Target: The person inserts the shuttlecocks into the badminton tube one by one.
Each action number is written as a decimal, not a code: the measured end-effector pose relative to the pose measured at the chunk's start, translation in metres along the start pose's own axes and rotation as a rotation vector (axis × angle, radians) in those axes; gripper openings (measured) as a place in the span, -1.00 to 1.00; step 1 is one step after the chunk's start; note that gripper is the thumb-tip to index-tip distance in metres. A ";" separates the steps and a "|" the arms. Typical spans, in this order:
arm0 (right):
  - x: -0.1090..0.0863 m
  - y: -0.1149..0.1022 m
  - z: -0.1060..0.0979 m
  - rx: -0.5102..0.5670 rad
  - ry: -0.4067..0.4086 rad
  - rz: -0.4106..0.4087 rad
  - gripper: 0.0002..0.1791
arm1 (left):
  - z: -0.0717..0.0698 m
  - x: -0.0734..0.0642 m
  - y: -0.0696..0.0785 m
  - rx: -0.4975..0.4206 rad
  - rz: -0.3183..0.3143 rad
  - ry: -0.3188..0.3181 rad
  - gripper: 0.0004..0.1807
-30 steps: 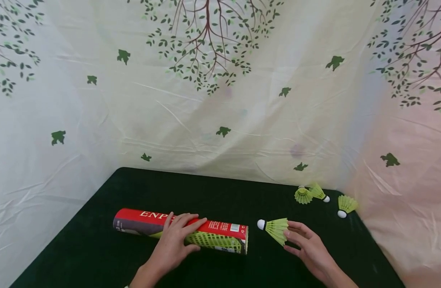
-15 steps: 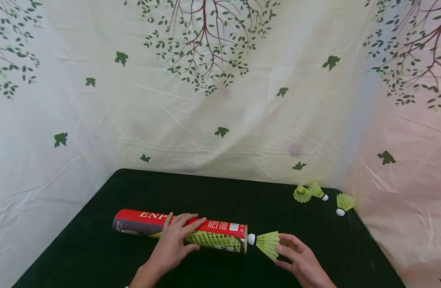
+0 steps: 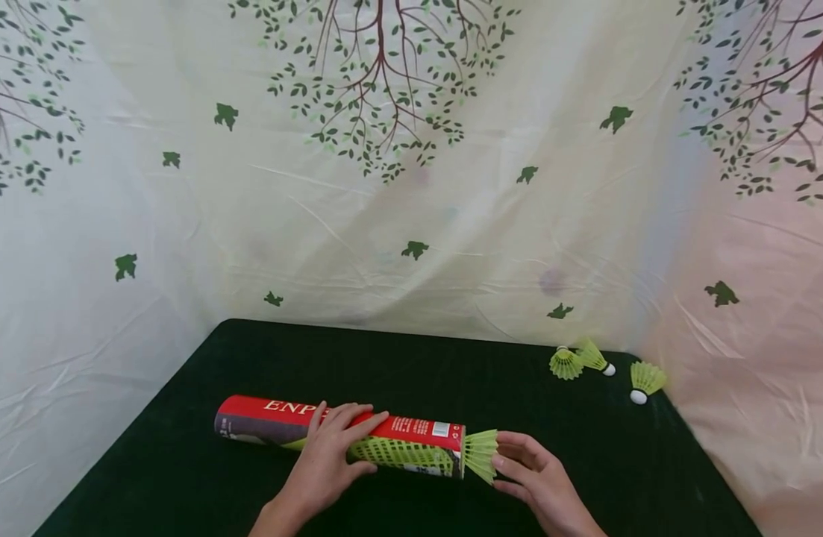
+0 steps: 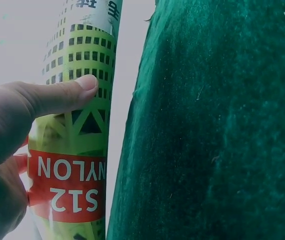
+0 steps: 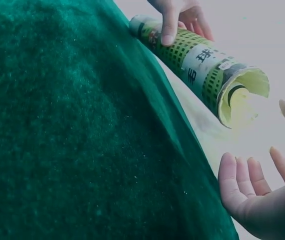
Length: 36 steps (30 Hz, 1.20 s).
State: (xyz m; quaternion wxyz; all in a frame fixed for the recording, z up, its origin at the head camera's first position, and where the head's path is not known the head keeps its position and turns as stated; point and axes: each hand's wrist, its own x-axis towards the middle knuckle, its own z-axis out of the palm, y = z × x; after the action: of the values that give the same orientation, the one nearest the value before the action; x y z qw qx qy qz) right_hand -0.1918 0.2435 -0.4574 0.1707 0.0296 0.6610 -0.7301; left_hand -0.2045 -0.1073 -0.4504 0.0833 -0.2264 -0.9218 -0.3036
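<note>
A printed shuttlecock tube lies on its side on the dark green table, its mouth facing right. My left hand grips it around the middle; in the left wrist view the thumb presses on the lime label. At the mouth, a yellow-green shuttlecock sits partly inside, cork end first, so its cork is hidden in the head view. My right hand holds the wide rim of its skirt by the fingertips. Glare washes out much of that skirt in the right wrist view, though a dark band shows within the opening.
Toward the far right corner lie three more shuttlecocks: one beside another, and a third near the right edge. Pale cloth with leaf prints hangs behind the table.
My right hand has moved left, bringing the shuttlecock from beside the tube to its mouth and then partly inside. My left hand keeps its grip on the tube.
</note>
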 end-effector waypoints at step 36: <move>0.010 -0.003 0.013 -0.014 -0.062 -0.006 -0.38 | 0.000 0.005 -0.003 -0.020 0.011 0.005 -0.07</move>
State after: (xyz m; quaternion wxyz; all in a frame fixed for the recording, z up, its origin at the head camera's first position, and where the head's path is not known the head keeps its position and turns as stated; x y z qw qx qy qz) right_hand -0.1995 0.2287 -0.4552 0.1889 0.0037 0.6608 -0.7264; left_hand -0.2099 -0.1074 -0.4508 0.0851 -0.2314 -0.9172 -0.3131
